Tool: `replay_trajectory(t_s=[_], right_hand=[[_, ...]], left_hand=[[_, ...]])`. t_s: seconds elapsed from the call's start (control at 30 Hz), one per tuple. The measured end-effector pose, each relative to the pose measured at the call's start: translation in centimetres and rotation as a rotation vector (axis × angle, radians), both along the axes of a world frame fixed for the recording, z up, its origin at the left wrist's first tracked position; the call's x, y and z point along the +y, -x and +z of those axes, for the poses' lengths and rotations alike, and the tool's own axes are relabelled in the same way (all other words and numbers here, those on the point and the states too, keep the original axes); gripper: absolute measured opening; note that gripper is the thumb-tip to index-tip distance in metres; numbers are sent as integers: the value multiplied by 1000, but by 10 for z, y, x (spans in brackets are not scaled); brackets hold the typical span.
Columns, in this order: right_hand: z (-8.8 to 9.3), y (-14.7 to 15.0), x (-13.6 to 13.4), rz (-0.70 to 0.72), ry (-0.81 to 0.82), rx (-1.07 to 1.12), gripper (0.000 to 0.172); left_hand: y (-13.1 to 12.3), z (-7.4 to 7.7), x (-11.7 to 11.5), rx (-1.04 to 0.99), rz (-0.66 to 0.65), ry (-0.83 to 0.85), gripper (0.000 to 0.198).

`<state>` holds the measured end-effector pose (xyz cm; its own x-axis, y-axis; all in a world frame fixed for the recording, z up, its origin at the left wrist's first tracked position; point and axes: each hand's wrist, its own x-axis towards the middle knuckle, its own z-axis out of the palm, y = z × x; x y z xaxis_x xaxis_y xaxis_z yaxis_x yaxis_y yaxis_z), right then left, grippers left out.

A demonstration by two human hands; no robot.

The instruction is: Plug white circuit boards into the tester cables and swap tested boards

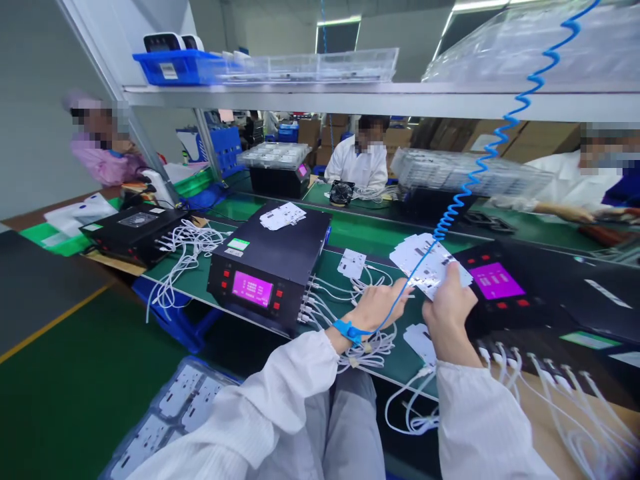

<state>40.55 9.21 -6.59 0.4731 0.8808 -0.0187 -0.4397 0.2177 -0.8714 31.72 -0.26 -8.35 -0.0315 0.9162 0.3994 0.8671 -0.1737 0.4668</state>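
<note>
My right hand point(453, 308) grips a white circuit board point(417, 260) by its near edge and holds it tilted above the bench. Close by on the left, my left hand point(377, 308) is closed on a white cable plug point(409, 292), whose tip points at the board's lower edge; I cannot tell whether they touch. A blue wrist strap point(350, 331) circles my left wrist, and its coiled blue cord point(493, 143) crosses in front of the board. Another white board point(421, 343) lies under my right hand, beside a cable. A smaller-looking board point(351, 264) rests behind my left hand.
A black tester point(265, 267) with a lit pink screen and a board on top stands left; another tester point(500, 280) stands right. White cables point(367, 350) coil between them. Trays of boards point(170, 417) sit low at left. A shelf point(320, 98) spans above; co-workers sit beyond.
</note>
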Motion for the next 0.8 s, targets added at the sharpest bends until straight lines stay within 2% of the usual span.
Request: replay_trajectory(t_s=[0.2, 0.3, 0.5, 0.57, 0.7, 0.8], right_hand=[[-11, 0, 3, -19, -107, -76, 38], [-10, 0, -1, -27, -96, -48, 46], [-5, -1, -2, 54, -94, 16, 40], [-4, -7, 2, 39, -90, 26, 39], [3, -29, 15, -33, -84, 66, 34], [7, -47, 19, 42, -20, 97, 27]], left_hand=[[0, -3, 7, 33, -27, -73, 23], [-3, -4, 11, -14, -29, -84, 25], [-9, -5, 14, -91, -30, -95, 33], [-6, -9, 13, -98, -16, -101, 36], [14, -19, 9, -89, 50, -96, 36], [38, -18, 2, -66, 180, -46, 35]])
